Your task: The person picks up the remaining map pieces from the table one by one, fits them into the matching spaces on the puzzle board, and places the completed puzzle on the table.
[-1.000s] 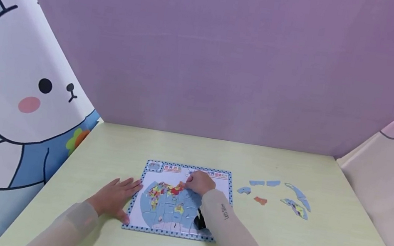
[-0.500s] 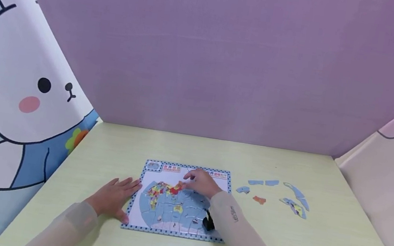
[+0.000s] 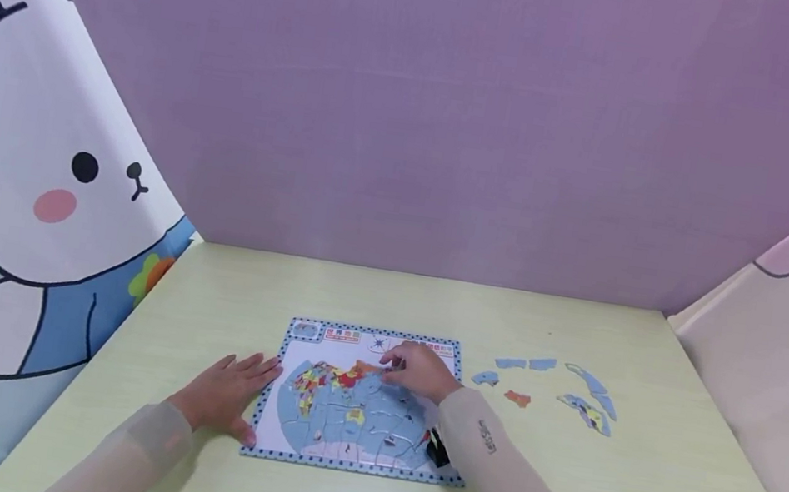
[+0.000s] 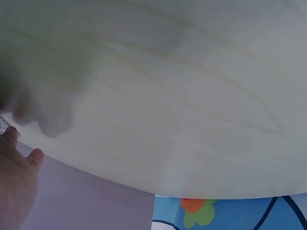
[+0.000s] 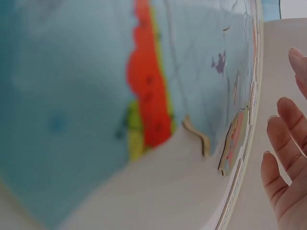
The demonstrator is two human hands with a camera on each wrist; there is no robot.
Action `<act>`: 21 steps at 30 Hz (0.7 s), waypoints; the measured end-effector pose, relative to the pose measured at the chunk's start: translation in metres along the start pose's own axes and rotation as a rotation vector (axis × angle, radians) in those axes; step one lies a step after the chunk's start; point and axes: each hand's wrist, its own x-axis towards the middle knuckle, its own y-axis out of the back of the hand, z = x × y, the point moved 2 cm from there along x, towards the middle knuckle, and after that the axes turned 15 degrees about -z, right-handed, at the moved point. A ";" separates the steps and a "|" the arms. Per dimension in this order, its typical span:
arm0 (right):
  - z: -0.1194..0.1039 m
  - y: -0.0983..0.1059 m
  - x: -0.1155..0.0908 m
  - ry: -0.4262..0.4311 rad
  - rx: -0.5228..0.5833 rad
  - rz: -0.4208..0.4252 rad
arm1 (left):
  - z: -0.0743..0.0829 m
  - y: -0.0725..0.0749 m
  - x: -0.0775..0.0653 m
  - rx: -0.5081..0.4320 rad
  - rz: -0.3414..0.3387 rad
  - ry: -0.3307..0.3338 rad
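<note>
A world map jigsaw puzzle board (image 3: 350,349) with a dotted blue border lies on the table, partly filled with blue and coloured pieces. My left hand (image 3: 225,395) rests spread on its left edge; in the left wrist view part of that hand (image 4: 17,182) shows at the lower left. Over the upper right of the map is my right hand (image 3: 420,370), thumb and fingers apart, with nothing seen between them. An orange puzzle piece (image 3: 364,369) sits at the map's upper edge beside its fingertips. In the right wrist view the right hand's fingers (image 5: 280,143) are loosely bent.
Several loose pieces lie right of the board: an orange piece (image 3: 518,399), short blue strips (image 3: 542,364), a long blue curved piece (image 3: 586,379) and a multicoloured piece (image 3: 586,413). A purple backdrop (image 3: 457,120) stands behind the table. A black device (image 3: 437,449) is at my right wrist.
My right hand has drawn back to the right from the orange piece at the map's upper edge, its fingers parting. The left hand has stayed on the board's edge.
</note>
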 end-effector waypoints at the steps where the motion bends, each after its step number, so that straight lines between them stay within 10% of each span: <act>1: 0.001 0.000 -0.001 0.001 0.003 -0.002 | 0.000 0.000 -0.001 0.007 0.005 -0.008; 21: 0.015 0.011 -0.030 -0.047 0.014 0.073 | 0.003 -0.001 -0.006 0.100 0.013 -0.006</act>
